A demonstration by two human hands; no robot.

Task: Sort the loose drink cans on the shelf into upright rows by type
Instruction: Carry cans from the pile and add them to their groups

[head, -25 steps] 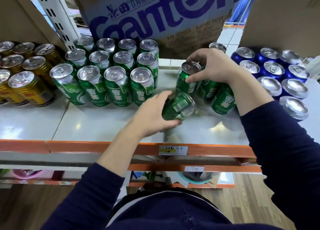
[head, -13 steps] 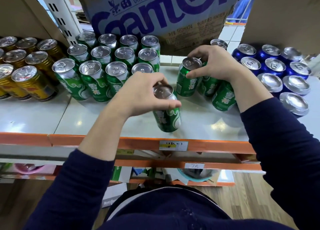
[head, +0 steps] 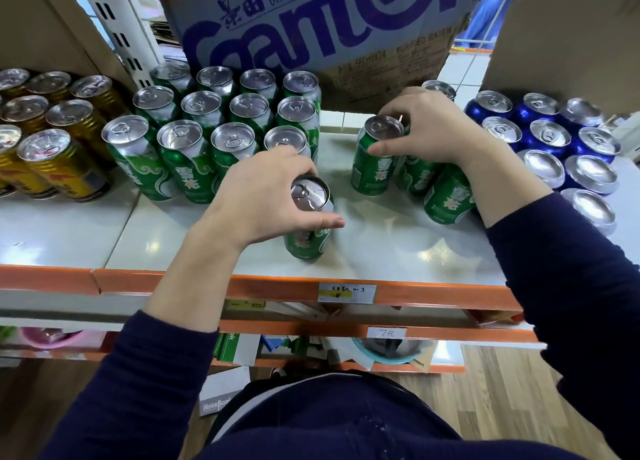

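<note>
1. The shelf (head: 398,248) was recorded as a pale deck with an orange front edge, spanning the whole view; every can noted stood on it.
2. A printed cardboard carton (head: 311,26) with large purple lettering was seen at the back centre, above the rearmost cans.
3. The green block (head: 214,127) was set left of centre: upright cans, tabs up, packed in three rows of four. Its front right can was partly covered by a hand.
4. The gold cans (head: 52,148) were grouped upright at the far left, just beside the green block.
5. The blue cans (head: 547,137) were grouped at the far right. The rear ones showed tabs; the nearest showed plain domed ends.
6. The loose green cans (head: 450,196) were clustered right of centre, between the green block and the blue cans, partly hidden under a wrist.
7. The left hand (head: 263,196) was found closed over the top rim of the front can (head: 308,241), thumb and fingers curled round it. This green can was held upright near the front edge, apart from the green block. Contact of its base with the deck could not be judged.
8. The right hand (head: 433,130) was found pinching the rim of the second can (head: 370,172), a green one kept upright at the left of the loose cluster.
9. A small paper price label (head: 346,292) was fixed to the orange edge below the front can.
</note>
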